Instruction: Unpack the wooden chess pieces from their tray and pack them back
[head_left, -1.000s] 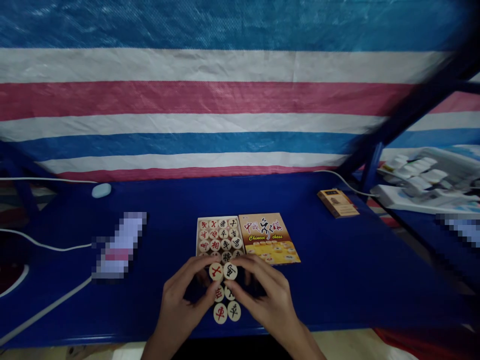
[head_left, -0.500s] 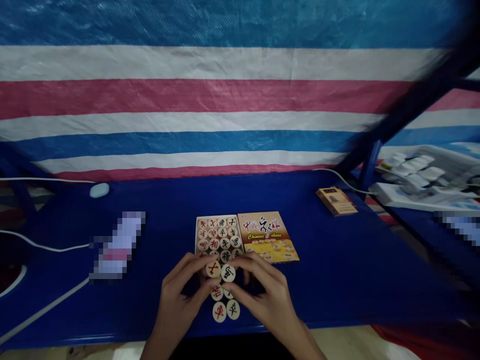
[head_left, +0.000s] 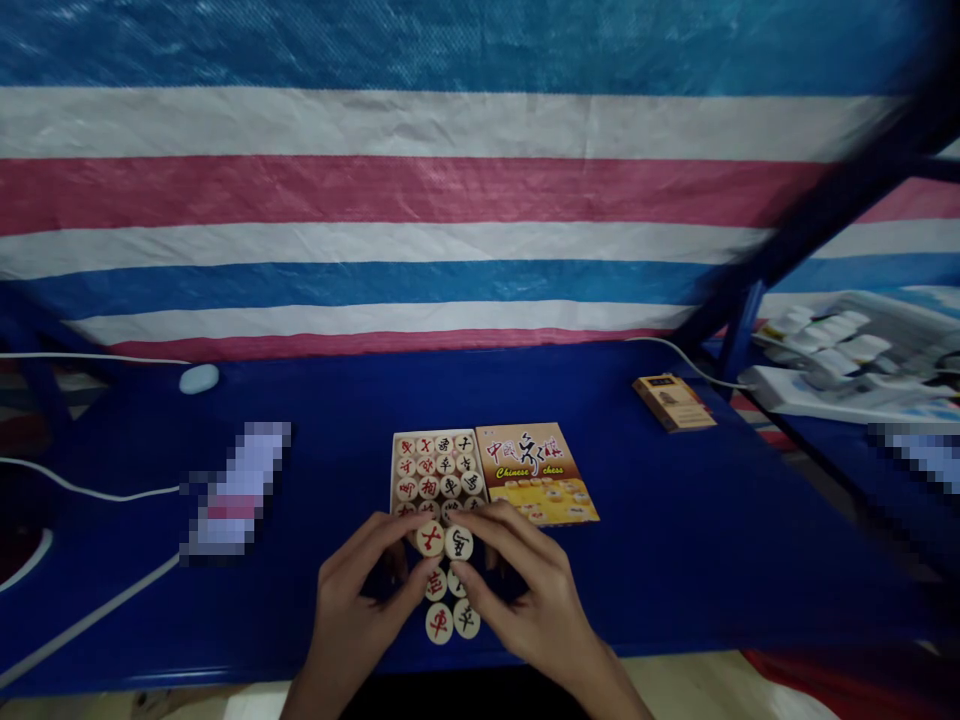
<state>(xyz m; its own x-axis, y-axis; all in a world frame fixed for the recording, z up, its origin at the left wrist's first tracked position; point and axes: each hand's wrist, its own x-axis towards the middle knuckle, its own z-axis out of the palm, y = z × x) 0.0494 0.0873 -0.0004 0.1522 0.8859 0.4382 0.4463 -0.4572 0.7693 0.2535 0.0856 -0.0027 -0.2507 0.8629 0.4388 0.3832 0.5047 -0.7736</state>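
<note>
Between thumb and fingers, my left hand (head_left: pixel 365 585) pinches a round Chinese chess piece with a red character (head_left: pixel 430 540). My right hand (head_left: pixel 525 585) grips a piece with a black character (head_left: pixel 458 543) in the same way, and the two pieces sit side by side. Just beyond them is an open box (head_left: pixel 392 475) with rows of red and black pieces, its near part covered by my fingers. Nearer to me, a red-marked piece (head_left: pixel 439 623) and a black-marked piece (head_left: pixel 466 618) lie on the blue table; two more behind them are partly hidden by my thumbs.
Touching the box's right side is the printed Chinese chess lid (head_left: pixel 540 475). A small yellow-brown packet (head_left: pixel 673 403) lies farther right. On the left are a blurred-out phone (head_left: pixel 238 490), a white cable (head_left: pixel 90 625) and a pale oval object (head_left: pixel 199 379). Striped sheeting (head_left: pixel 420 190) hangs behind the table.
Both held pieces have turned slightly between my fingers, the black-marked one most clearly. They have shifted a little to the right. The box and lid have stayed put.
</note>
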